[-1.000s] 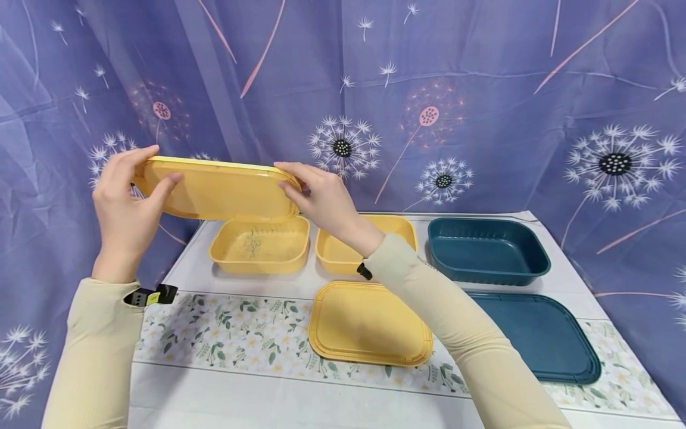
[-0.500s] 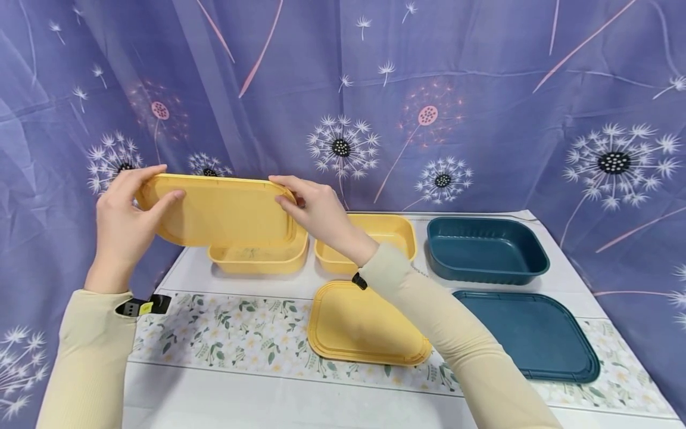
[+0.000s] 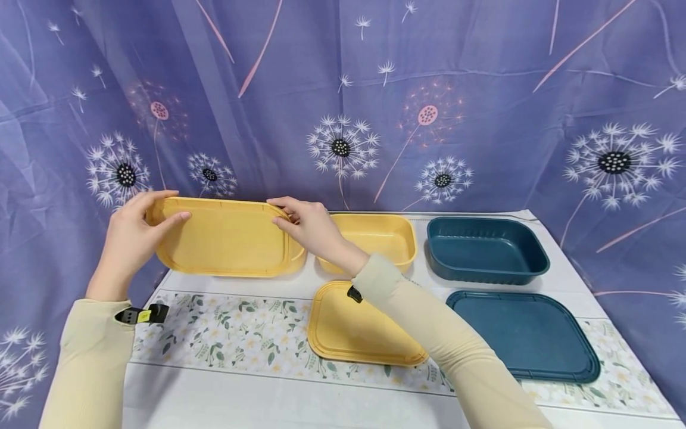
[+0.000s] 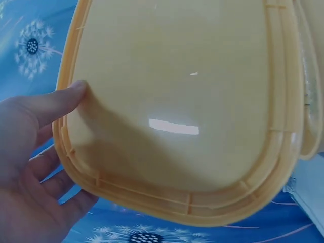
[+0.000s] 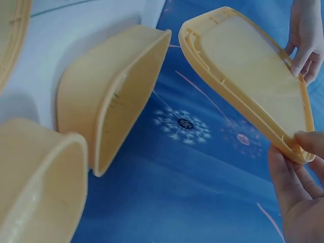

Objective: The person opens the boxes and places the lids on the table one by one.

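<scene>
Both hands hold up a yellow rectangular lid (image 3: 225, 238), tilted steeply with its grooved underside toward me. My left hand (image 3: 128, 238) pinches its left end, thumb on the underside and the other fingers behind the rim. At the upper right corner my right hand (image 3: 316, 229) pinches the rim between thumb and fingers. Behind the lid in the head view is the left yellow food container (image 3: 300, 255), mostly hidden. In the right wrist view that container (image 5: 111, 76) stands apart from the lid (image 5: 253, 76), with small dark specks inside.
A second yellow container (image 3: 377, 238) and a dark teal container (image 3: 488, 247) stand to the right, both uncovered. In front of them lie another yellow lid (image 3: 359, 328) and a teal lid (image 3: 527, 336). A purple dandelion curtain (image 3: 343, 71) hangs behind the table.
Both hands have lowered the yellow lid from above the left container to in front of it in the head view. More of the underside faces me; the other containers and lids have stayed put.
</scene>
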`<state>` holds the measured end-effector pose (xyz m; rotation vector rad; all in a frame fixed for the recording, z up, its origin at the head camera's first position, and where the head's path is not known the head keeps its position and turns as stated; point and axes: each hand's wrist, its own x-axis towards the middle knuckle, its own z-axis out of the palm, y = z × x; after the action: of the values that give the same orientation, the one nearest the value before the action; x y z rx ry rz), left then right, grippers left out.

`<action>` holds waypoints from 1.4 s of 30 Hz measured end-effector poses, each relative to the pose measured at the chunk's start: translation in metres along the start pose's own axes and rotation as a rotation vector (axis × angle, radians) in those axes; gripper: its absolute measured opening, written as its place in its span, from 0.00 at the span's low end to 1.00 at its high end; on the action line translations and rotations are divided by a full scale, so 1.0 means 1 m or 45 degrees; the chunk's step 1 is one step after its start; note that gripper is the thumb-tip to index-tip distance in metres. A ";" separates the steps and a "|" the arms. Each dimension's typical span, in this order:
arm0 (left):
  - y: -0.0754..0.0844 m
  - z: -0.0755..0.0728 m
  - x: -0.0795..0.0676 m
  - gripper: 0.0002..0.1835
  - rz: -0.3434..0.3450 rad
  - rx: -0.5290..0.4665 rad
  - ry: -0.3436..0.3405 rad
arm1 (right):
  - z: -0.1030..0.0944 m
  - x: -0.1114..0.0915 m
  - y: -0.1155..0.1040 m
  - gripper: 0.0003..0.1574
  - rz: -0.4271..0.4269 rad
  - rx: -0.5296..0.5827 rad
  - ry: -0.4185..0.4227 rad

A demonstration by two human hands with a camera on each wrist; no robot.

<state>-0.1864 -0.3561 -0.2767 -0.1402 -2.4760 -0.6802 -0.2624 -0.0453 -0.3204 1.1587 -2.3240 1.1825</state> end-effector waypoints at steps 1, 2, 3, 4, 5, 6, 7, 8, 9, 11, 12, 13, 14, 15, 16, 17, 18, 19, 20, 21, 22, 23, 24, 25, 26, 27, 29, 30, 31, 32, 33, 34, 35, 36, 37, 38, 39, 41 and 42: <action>-0.002 0.001 -0.001 0.27 -0.011 -0.005 -0.034 | 0.002 -0.001 0.000 0.23 0.027 0.009 -0.016; -0.005 0.001 -0.002 0.27 -0.025 -0.013 -0.070 | 0.004 -0.003 0.001 0.23 0.053 0.022 -0.027; -0.007 0.002 -0.003 0.27 -0.037 -0.018 -0.105 | 0.006 -0.004 0.002 0.23 0.074 0.027 -0.034; -0.009 0.002 -0.004 0.28 -0.053 -0.029 -0.139 | 0.009 -0.005 0.003 0.23 0.092 0.033 -0.045; -0.011 0.003 -0.005 0.28 -0.068 -0.041 -0.169 | 0.011 -0.007 0.003 0.23 0.111 0.051 -0.060; -0.013 0.003 -0.006 0.29 -0.082 -0.050 -0.194 | 0.014 -0.008 0.004 0.24 0.124 0.069 -0.072; -0.015 0.004 -0.007 0.29 -0.094 -0.058 -0.218 | 0.016 -0.009 0.005 0.24 0.142 0.090 -0.085; -0.017 0.005 -0.009 0.29 -0.102 -0.061 -0.237 | 0.019 -0.011 0.006 0.24 0.158 0.107 -0.096; -0.019 0.005 -0.010 0.29 -0.110 -0.064 -0.255 | 0.022 -0.012 0.007 0.24 0.175 0.129 -0.108; -0.023 0.007 -0.013 0.28 -0.122 -0.063 -0.292 | 0.026 -0.016 0.008 0.24 0.217 0.172 -0.130; -0.024 0.008 -0.014 0.28 -0.131 -0.064 -0.312 | 0.028 -0.018 0.009 0.24 0.227 0.178 -0.135; -0.026 0.009 -0.016 0.29 -0.141 -0.063 -0.334 | 0.030 -0.019 0.009 0.24 0.242 0.183 -0.143; -0.027 0.009 -0.017 0.29 -0.154 -0.064 -0.355 | 0.032 -0.021 0.010 0.24 0.250 0.184 -0.150; -0.028 0.010 -0.019 0.30 -0.166 -0.065 -0.378 | 0.034 -0.022 0.010 0.24 0.258 0.183 -0.158; -0.030 0.011 -0.020 0.30 -0.173 -0.063 -0.398 | 0.036 -0.023 0.011 0.24 0.268 0.176 -0.166; -0.032 0.012 -0.021 0.30 -0.181 -0.062 -0.417 | 0.037 -0.025 0.011 0.24 0.274 0.170 -0.173; -0.034 0.013 -0.023 0.30 -0.184 -0.059 -0.434 | 0.039 -0.026 0.011 0.24 0.281 0.164 -0.181; -0.036 0.015 -0.024 0.30 -0.186 -0.053 -0.450 | 0.041 -0.027 0.012 0.24 0.293 0.161 -0.191; -0.037 0.016 -0.025 0.30 -0.188 -0.052 -0.466 | 0.042 -0.029 0.012 0.24 0.302 0.163 -0.199; -0.040 0.017 -0.026 0.30 -0.188 -0.050 -0.480 | 0.044 -0.030 0.013 0.24 0.310 0.167 -0.210; -0.042 0.019 -0.027 0.30 -0.188 -0.052 -0.497 | 0.045 -0.031 0.014 0.24 0.322 0.176 -0.219; -0.043 0.021 -0.028 0.31 -0.193 -0.057 -0.513 | 0.046 -0.033 0.014 0.24 0.329 0.186 -0.229; -0.045 0.022 -0.029 0.31 -0.200 -0.061 -0.530 | 0.047 -0.034 0.015 0.24 0.335 0.194 -0.237; -0.046 0.024 -0.030 0.31 -0.206 -0.066 -0.544 | 0.049 -0.035 0.016 0.24 0.341 0.206 -0.245; -0.048 0.025 -0.031 0.32 -0.211 -0.069 -0.560 | 0.050 -0.037 0.017 0.24 0.347 0.218 -0.255; -0.050 0.027 -0.032 0.32 -0.213 -0.069 -0.571 | 0.052 -0.038 0.018 0.24 0.351 0.226 -0.262; -0.053 0.030 -0.034 0.32 -0.217 -0.068 -0.589 | 0.055 -0.040 0.021 0.24 0.356 0.232 -0.271; -0.054 0.032 -0.035 0.32 -0.218 -0.066 -0.596 | 0.057 -0.042 0.021 0.24 0.360 0.233 -0.278; -0.056 0.033 -0.036 0.32 -0.216 -0.064 -0.602 | 0.058 -0.043 0.022 0.24 0.364 0.235 -0.285; -0.058 0.034 -0.038 0.32 -0.220 -0.070 -0.608 | 0.059 -0.044 0.022 0.24 0.369 0.236 -0.291; -0.059 0.035 -0.039 0.32 -0.220 -0.074 -0.612 | 0.061 -0.045 0.023 0.24 0.373 0.236 -0.292; -0.060 0.036 -0.040 0.32 -0.221 -0.078 -0.615 | 0.062 -0.046 0.023 0.24 0.378 0.238 -0.296; -0.061 0.037 -0.041 0.32 -0.219 -0.080 -0.617 | 0.063 -0.047 0.023 0.24 0.383 0.239 -0.300; -0.062 0.038 -0.041 0.32 -0.219 -0.083 -0.619 | 0.063 -0.048 0.023 0.24 0.388 0.245 -0.305; -0.063 0.039 -0.042 0.32 -0.222 -0.087 -0.623 | 0.064 -0.049 0.023 0.24 0.392 0.251 -0.309; -0.064 0.039 -0.043 0.32 -0.225 -0.090 -0.626 | 0.065 -0.049 0.023 0.24 0.397 0.252 -0.313; -0.064 0.040 -0.043 0.32 -0.228 -0.090 -0.630 | 0.066 -0.050 0.023 0.24 0.400 0.252 -0.318; -0.065 0.041 -0.044 0.32 -0.237 -0.092 -0.641 | 0.067 -0.051 0.023 0.24 0.402 0.245 -0.326; -0.066 0.041 -0.044 0.32 -0.242 -0.094 -0.646 | 0.068 -0.051 0.023 0.24 0.403 0.245 -0.330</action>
<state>-0.1853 -0.3904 -0.3592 -0.1174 -2.9773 -0.9078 -0.2407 -0.0629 -0.4040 1.0881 -2.7171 1.4682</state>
